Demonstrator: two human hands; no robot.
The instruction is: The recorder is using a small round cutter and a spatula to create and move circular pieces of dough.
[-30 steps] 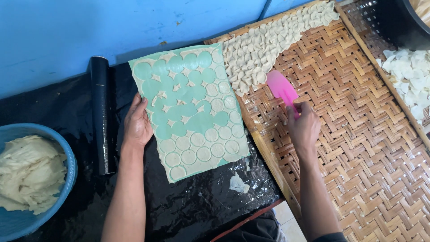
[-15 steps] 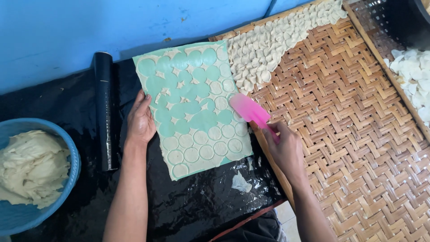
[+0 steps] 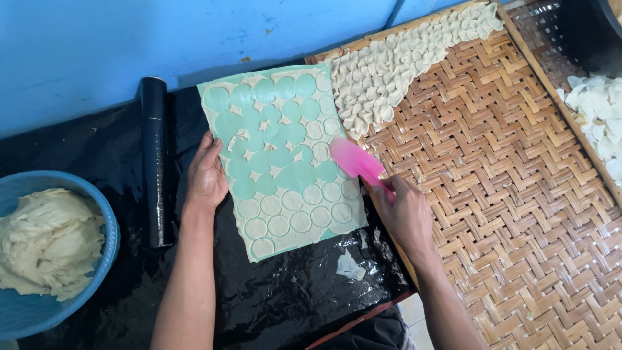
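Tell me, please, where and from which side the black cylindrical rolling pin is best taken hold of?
Probably around its middle, from above. The black cylindrical rolling pin lies flat on the black plastic sheet, running away from the person, bare along its whole length. The left hand rests just beside it on the green mat, nearest to reach across.

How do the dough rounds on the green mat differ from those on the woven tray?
The rounds on the green mat lie flat, side by side in rows, inside the rolled sheet with scraps between them. The rounds on the woven tray are lifted free, overlapping in a loose band along the tray's far corner. The mat's rounds look thin and greenish from the mat beneath; the tray's look opaque cream. Both are small, pale discs of similar size.
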